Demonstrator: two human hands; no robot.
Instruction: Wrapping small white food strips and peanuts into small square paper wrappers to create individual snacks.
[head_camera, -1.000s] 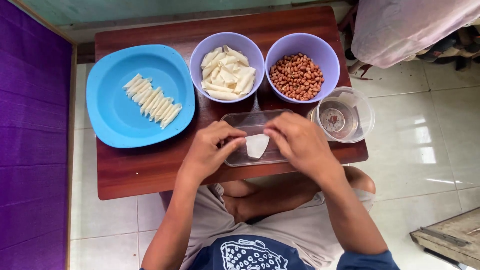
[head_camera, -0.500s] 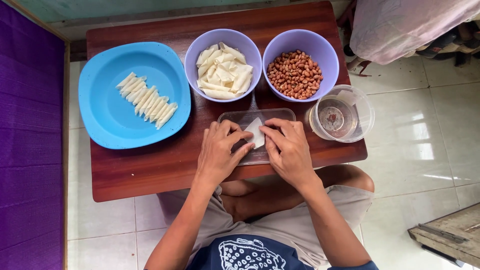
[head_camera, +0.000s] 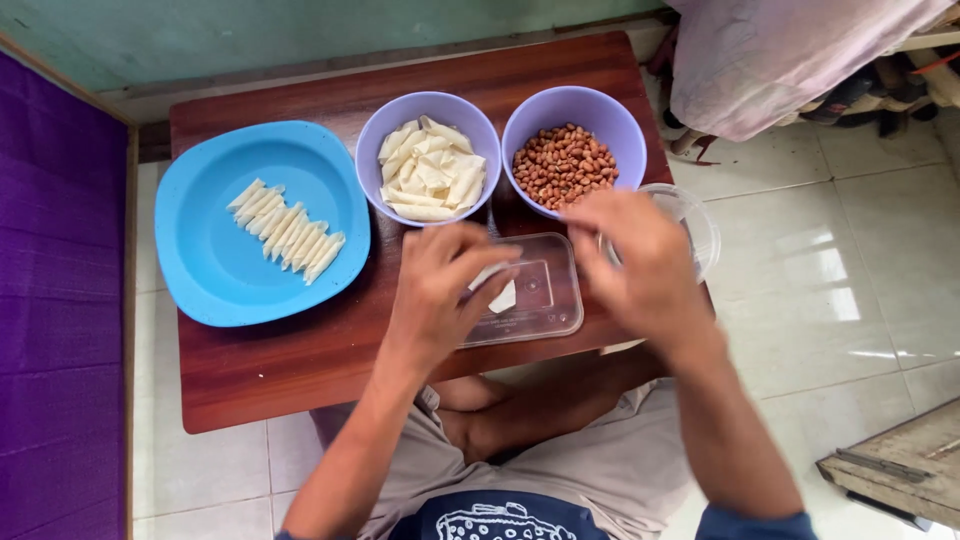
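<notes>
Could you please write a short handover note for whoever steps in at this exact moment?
Left hand: fingers pinching a small white wrapper piece over the clear plastic lid on the wooden table.
Right hand: raised over the clear round container, just below the bowl of peanuts; whether it holds anything cannot be told.
Done: a row of rolled pieces lies on the blue plate.
Left, judging by the stock: the wrapper piece is not yet rolled, and the bowl of wrapper pieces and the peanuts remain well filled.

Left hand (head_camera: 440, 295) curled, right hand (head_camera: 640, 262) loosely open
</notes>
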